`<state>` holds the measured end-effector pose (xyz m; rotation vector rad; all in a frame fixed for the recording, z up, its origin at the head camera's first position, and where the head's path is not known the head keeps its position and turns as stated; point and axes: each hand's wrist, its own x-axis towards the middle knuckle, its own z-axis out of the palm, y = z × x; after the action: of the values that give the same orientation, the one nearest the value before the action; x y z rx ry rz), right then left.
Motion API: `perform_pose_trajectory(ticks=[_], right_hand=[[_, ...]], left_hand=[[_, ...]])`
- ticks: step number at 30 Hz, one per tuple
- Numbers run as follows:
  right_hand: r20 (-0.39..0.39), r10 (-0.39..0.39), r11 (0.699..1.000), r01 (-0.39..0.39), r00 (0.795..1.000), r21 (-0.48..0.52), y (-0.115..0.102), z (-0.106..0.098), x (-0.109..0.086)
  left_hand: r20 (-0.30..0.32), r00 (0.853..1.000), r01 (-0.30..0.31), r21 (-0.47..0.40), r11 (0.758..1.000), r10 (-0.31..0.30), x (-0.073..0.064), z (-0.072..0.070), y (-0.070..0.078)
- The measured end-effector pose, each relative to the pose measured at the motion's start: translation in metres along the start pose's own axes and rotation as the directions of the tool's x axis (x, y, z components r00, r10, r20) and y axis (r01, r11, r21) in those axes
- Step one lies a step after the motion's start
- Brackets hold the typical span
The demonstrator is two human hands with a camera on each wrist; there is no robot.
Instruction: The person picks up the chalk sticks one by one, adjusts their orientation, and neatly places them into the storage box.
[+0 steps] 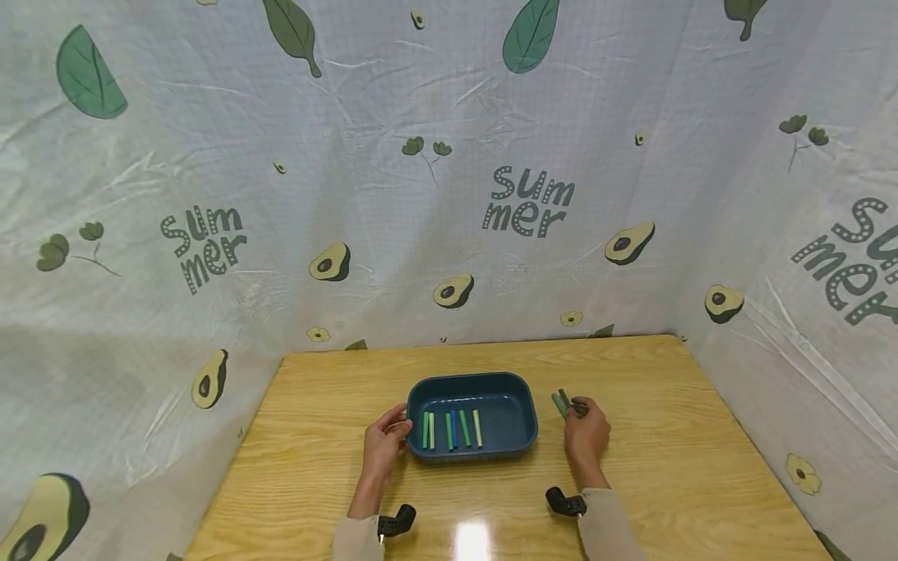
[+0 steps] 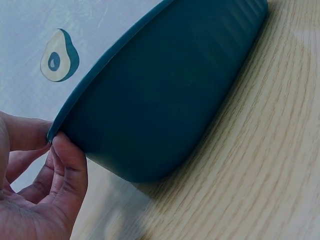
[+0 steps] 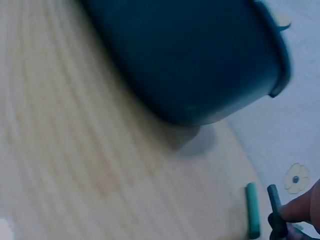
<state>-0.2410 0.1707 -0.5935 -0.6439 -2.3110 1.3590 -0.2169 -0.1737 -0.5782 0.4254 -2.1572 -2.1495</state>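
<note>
A dark blue tray (image 1: 508,450) stands on the table, with several green, pale and blue chalk-like sticks (image 1: 453,430) in its left and middle part. My left hand (image 1: 382,446) pinches the tray's left rim between thumb and fingers, seen closely against the tray wall (image 2: 150,95) in the left wrist view. To the right of the tray, my right hand (image 1: 588,433) pinches a dark green stick (image 3: 274,196) between its fingertips. A lighter green stick (image 3: 252,210) lies on the table beside these fingers. Most of the right hand is cut off in its wrist view.
The wooden table (image 1: 673,452) extends around the tray to both sides. Behind it and at the sides hangs a pale sheet (image 1: 393,195) printed with avocados and leaves. A black wrist camera (image 1: 397,520) sits on the left sleeve, another camera (image 1: 565,502) on the right.
</note>
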Motion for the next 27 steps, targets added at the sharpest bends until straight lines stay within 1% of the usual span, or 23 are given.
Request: perform_pose_trajectory(ticks=[3, 6, 10, 12, 14, 18, 20, 21, 26, 27], right_hand=[[0.011, -0.003, 1.0, 0.003, 1.0, 0.015, -0.003, -0.007, 0.001], [0.041, 0.012, 0.999, -0.014, 0.999, 0.052, -0.005, -0.014, 0.002], [0.113, 0.044, 0.994, -0.055, 0.993, 0.095, -0.01, -0.023, 0.005], [0.172, 0.065, 0.987, -0.089, 0.983, 0.134, -0.011, -0.028, 0.007], [0.253, 0.083, 0.971, -0.135, 0.964, 0.197, -0.011, -0.033, 0.01], [0.406, 0.112, 0.914, -0.254, 0.907, 0.315, -0.009, -0.041, 0.015], [0.45, 0.116, 0.891, -0.293, 0.885, 0.346, -0.007, -0.044, 0.016], [0.465, 0.114, 0.884, -0.304, 0.878, 0.356, -0.007, -0.045, 0.017], [0.541, 0.108, 0.814, -0.387, 0.834, 0.433, -0.004, -0.05, 0.019], [0.555, 0.105, 0.805, -0.398, 0.825, 0.44, -0.004, -0.05, 0.02]], left_hand=[[0.003, 1.0, 0.01, 0.007, 1.0, -0.01, 0.0, 0.0, 0.0], [0.004, 1.0, 0.018, 0.013, 1.0, -0.018, -0.001, 0.0, 0.001], [0.004, 1.0, 0.021, 0.02, 1.0, -0.021, 0.0, -0.001, 0.0], [0.006, 1.0, 0.022, 0.021, 1.0, -0.022, 0.0, 0.0, 0.0], [0.007, 1.0, 0.017, 0.02, 1.0, -0.018, -0.001, 0.0, 0.0], [0.015, 1.0, 0.014, 0.008, 1.0, -0.014, -0.003, 0.0, 0.001], [0.021, 1.0, 0.01, 0.005, 1.0, -0.01, -0.004, 0.0, 0.002], [0.023, 1.0, 0.011, 0.003, 1.0, -0.011, -0.004, -0.001, 0.002], [0.021, 1.0, 0.008, 0.005, 1.0, -0.008, -0.005, 0.0, 0.003], [0.018, 1.0, 0.011, 0.004, 1.0, -0.011, -0.004, 0.0, 0.003]])
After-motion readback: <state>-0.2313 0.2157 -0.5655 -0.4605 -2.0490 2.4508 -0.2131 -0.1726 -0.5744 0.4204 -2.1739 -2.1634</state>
